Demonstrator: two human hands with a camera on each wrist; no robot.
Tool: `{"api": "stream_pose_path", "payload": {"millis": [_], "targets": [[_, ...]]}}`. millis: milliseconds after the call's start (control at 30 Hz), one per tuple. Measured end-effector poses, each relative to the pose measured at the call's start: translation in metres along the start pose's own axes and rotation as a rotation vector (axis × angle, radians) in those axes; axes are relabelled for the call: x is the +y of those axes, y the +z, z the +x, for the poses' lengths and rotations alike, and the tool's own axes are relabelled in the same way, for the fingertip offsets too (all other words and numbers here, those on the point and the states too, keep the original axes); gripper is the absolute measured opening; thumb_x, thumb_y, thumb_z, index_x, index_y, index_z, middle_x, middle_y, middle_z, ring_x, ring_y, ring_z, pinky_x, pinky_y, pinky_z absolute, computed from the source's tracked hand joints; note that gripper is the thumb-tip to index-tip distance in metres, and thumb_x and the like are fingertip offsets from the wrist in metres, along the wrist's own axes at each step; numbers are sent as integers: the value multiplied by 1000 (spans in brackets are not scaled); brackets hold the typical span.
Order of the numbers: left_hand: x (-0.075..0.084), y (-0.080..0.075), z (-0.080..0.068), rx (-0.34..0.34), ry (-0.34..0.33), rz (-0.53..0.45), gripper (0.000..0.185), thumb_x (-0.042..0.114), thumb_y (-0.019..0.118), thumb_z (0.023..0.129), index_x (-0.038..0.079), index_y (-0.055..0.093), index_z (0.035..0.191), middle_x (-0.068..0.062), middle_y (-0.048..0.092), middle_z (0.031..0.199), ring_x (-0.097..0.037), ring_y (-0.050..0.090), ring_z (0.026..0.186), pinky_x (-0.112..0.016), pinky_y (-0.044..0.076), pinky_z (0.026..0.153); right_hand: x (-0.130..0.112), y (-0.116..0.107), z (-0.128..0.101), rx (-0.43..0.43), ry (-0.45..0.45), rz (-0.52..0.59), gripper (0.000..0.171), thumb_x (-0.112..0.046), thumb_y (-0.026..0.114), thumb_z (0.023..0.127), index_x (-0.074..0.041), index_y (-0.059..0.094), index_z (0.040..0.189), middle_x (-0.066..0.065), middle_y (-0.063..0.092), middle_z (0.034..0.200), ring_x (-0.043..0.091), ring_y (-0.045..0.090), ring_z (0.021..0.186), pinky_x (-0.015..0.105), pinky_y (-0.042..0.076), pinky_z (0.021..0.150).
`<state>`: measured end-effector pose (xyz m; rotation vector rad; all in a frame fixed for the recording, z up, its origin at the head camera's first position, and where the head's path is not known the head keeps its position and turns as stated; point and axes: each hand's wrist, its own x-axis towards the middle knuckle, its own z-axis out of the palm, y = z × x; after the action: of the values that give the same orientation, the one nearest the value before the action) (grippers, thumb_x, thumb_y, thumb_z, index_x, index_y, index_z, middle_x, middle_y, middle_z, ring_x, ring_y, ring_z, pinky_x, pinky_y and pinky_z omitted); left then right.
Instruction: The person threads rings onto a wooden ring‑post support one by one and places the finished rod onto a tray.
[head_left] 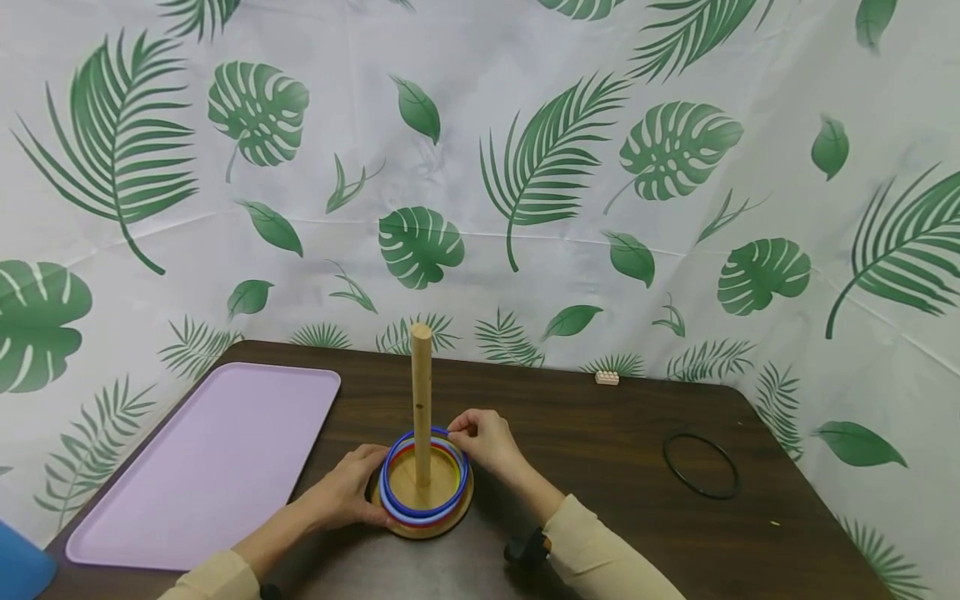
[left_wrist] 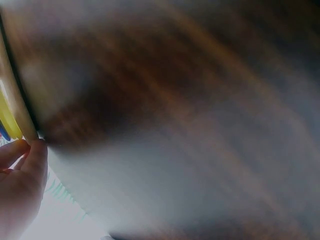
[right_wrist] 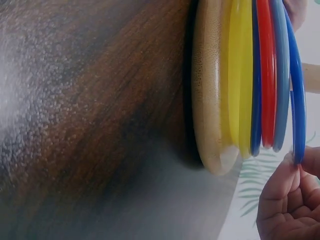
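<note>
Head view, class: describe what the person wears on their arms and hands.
Both arms wear long cream sleeves, the left sleeve and the right sleeve. A black wrist-worn device sits at the right cuff. The left hand and right hand are bare: no gloves.

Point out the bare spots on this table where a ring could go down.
The pink tray at left lies bare. Bare tabletop stretches between the wooden base and the black ring. Around the peg it is crowded: both hands and stacked rings.
</note>
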<state>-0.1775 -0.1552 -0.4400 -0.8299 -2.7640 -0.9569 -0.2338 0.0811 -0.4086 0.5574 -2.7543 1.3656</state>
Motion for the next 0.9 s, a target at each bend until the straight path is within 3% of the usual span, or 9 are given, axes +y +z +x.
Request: {"api": "stream_pose_path", "payload": {"millis": [467, 900], "targets": [[1, 0, 1, -28, -25, -3, 84, 30, 89, 53, -6, 55, 121, -18, 55, 119, -37, 51, 109, -54, 42, 92, 1, 5, -2, -5, -15, -17, 4, -8, 71, 79, -4, 69, 80, 1, 64, 69, 3, 50, 61, 18, 43, 54], [2, -1, 1, -19, -14, -2, 87, 35, 90, 52, -5, 55, 121, -18, 55, 117, -38, 52, 108, -55, 43, 90, 3, 6, -3, -4, -8, -27, 6, -10, 71, 79, -5, 68, 81, 0, 63, 68, 3, 49, 59, 18, 41, 52]]}}
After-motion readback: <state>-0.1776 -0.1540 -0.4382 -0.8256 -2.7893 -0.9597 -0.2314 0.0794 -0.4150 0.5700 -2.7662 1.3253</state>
